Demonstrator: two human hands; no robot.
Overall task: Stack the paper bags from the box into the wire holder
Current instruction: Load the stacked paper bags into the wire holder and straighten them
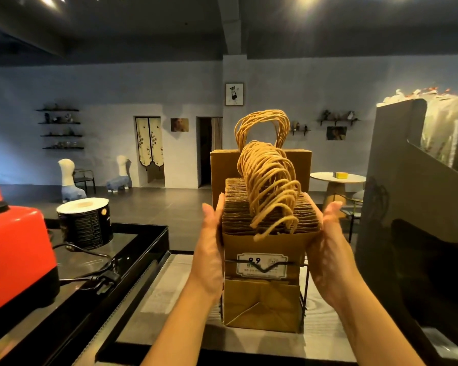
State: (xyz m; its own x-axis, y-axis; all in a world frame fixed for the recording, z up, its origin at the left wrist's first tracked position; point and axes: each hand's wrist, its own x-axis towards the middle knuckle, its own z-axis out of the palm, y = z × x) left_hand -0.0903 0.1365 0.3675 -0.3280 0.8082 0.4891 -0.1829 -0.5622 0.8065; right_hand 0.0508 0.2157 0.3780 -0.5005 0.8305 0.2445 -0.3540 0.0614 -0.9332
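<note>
The upright bundle of brown paper bags (262,244) in the black wire holder (305,289) stands between both hands: the left hand (212,233) presses its side with straight, joined fingers (220,207), and the right hand (328,233) waits just beside, loosely relaxed.

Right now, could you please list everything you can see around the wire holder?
paper bags: thick stack, brown, upright in the wire holder
taller bags: several, brown, behind the stack
wire holder: one, black, around the stack
machine: one, red, far left
cylinder: one, black with white top, right of the machine
cable: one, black, beside the machine
round table: one, pale, background right
box: one, yellow, on the round table
left hand: one, flat against the stack's left side
right hand: one, open, at the stack's right side
</note>
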